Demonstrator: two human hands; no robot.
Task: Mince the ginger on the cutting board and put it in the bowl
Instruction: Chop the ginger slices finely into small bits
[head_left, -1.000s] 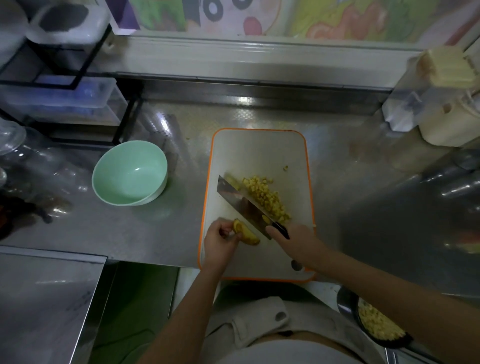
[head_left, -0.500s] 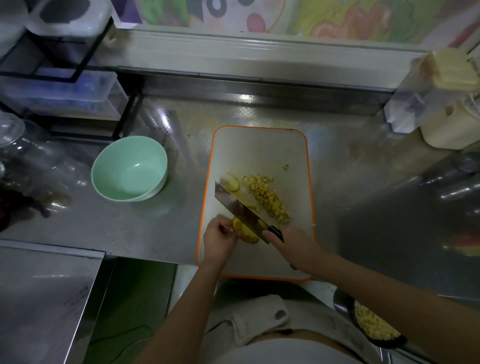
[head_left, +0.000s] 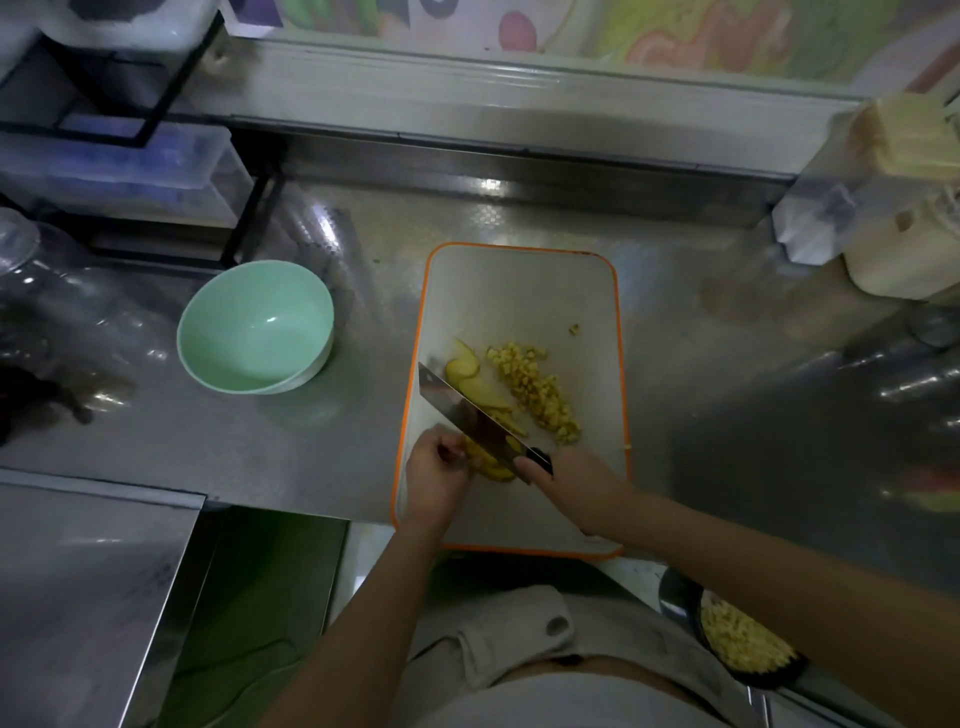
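Squarely between left hand (head_left: 435, 470) and right hand (head_left: 569, 486), ginger (head_left: 493, 470), knife (head_left: 460, 408) across it

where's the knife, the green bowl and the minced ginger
knife (head_left: 460, 411): head view, middle of the blade
green bowl (head_left: 234, 322): head view, bare inner wall
minced ginger (head_left: 535, 387): head view, middle of the pile

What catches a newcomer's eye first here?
At the centre lies the orange-rimmed cutting board, where the right hand holds a knife across the ginger piece that the left hand pinches. A pile of diced ginger lies right of the blade. The green bowl stands empty, left of the board.
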